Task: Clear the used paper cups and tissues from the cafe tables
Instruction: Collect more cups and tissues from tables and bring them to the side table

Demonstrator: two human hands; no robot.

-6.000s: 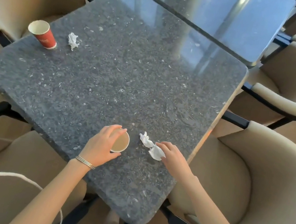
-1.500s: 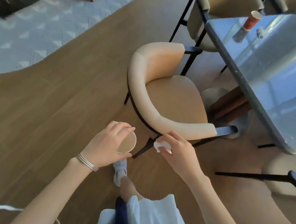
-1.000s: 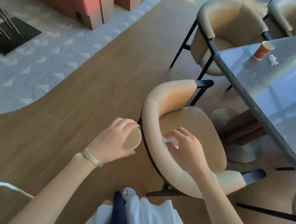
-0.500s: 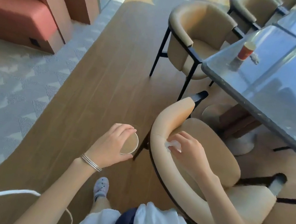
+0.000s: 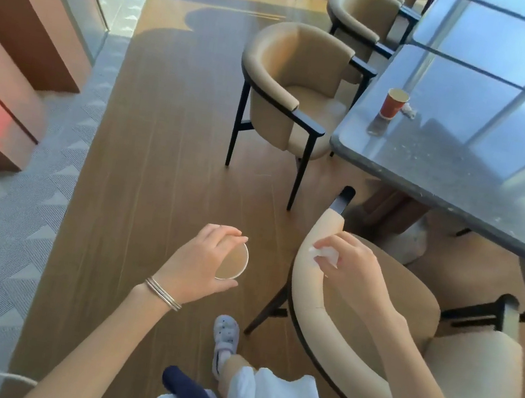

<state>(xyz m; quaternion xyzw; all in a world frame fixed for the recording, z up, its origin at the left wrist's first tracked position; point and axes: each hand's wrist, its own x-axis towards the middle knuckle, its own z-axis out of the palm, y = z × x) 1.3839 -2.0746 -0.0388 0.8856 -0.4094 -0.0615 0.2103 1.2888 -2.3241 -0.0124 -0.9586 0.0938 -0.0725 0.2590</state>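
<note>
Paper cup [image 5: 232, 264]: held over the wood floor [image 5: 159, 149], mouth facing up at the camera. Clamped at the rim by left hand [image 5: 198, 257], fingers curled over the far edge, thumb on the near edge. Tan lining visible and looks empty. Outer wall hidden behind the hand.

Judged light, thin-walled, easy to crush. Safest grip: round the rolled rim or mid-wall, light squeeze only. Worth keeping upright in case of dregs.

Tissue wad [image 5: 326, 255]: pinched in right hand [image 5: 351, 270], fingertips curled round it, over the backrest of the near chair [image 5: 306, 307]. Touching the backrest or not: cannot tell.

Soft, near weightless, compressible. Likely to slip free if the pinch slackens, so better balled in the palm or stuffed into the held cup.

Hands apart, both loaded.

Not yet cleared, on the table [image 5: 446, 165]:
- Red cup [image 5: 394, 103], upright near the table edge by the far chair [image 5: 289, 76].
- White crumpled tissue [image 5: 408, 111] just beside it, on the side away from that chair. Contact between the two unclear.

Expect the same handling for both. Contents of the red cup unknown, so lift vertically and take it mid-wall. Probably worth nesting the two cups to free a hand before grabbing that tissue.

Also in view: bracelets [image 5: 162, 293] on the left wrist, pale shoe [image 5: 226, 333] on the floor below.
</note>
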